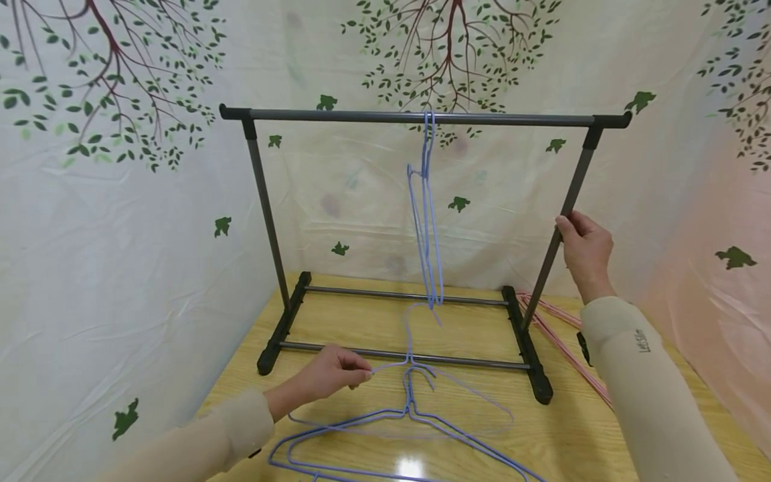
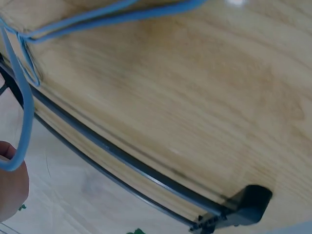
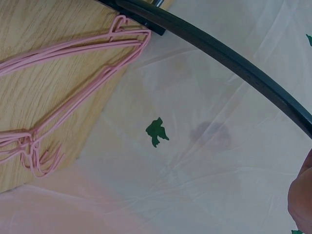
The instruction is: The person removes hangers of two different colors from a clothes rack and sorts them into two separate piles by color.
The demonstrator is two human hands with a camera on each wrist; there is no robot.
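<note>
My left hand [image 1: 334, 371] pinches a lilac-blue wire hanger [image 1: 410, 359] by its left shoulder, with the hook pointing up in front of the rack. In the left wrist view, that hanger's bent end [image 2: 27, 117] crosses the fingers [image 2: 14, 190]. Higher up, my right hand [image 1: 587, 251] grips the right post [image 1: 576, 181] of a dark clothes rack. Blue hangers [image 1: 426, 201] hang together near the middle of the rack's top rail [image 1: 337, 116]. More blue hangers [image 1: 361, 420] lie stacked on the table below the held one.
Pink hangers [image 3: 92, 83] lie on the wooden table [image 1: 241, 402] to the right of the rack, partly behind my right sleeve. The rack's black left foot [image 1: 280, 335] stands near the table's left edge. Leaf-patterned cloth [image 1: 150, 268] surrounds the table.
</note>
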